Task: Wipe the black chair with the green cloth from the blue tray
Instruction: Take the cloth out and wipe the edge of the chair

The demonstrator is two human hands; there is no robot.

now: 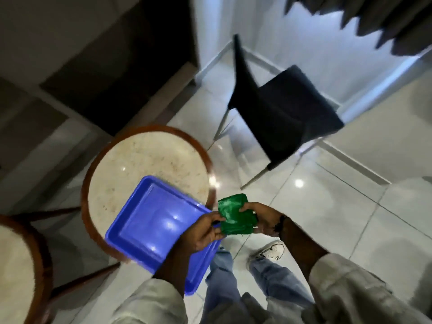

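In the head view, a blue tray is seen resting on a round table with a pale stone-like top and a brown wooden rim; the near corner of the tray overhangs the table edge towards the person. Nothing is seen inside the tray: its floor is bare and glossy, marked only by light reflections.

A folded green cloth is held between both hands, just to the right of the tray's right edge and above the tiled floor. The left hand is placed over the tray's near right corner, and its fingers are closed in a pinch on the left edge of the cloth, thumb on top. The right hand is cupped beneath the cloth on its right side, with the thumb pressed on the upper face and the other fingers curled under, so that the cloth is gripped there as well. The cloth thus lies between the two sets of fingers, touching both.

A black chair with thin metal legs is seen well beyond the fingers, up and to the right of the cloth, standing apart on the floor. A second round table is partly visible far to the left of the fingers. Below the hands, light sleeves, blue jeans and a white shoe are visible.
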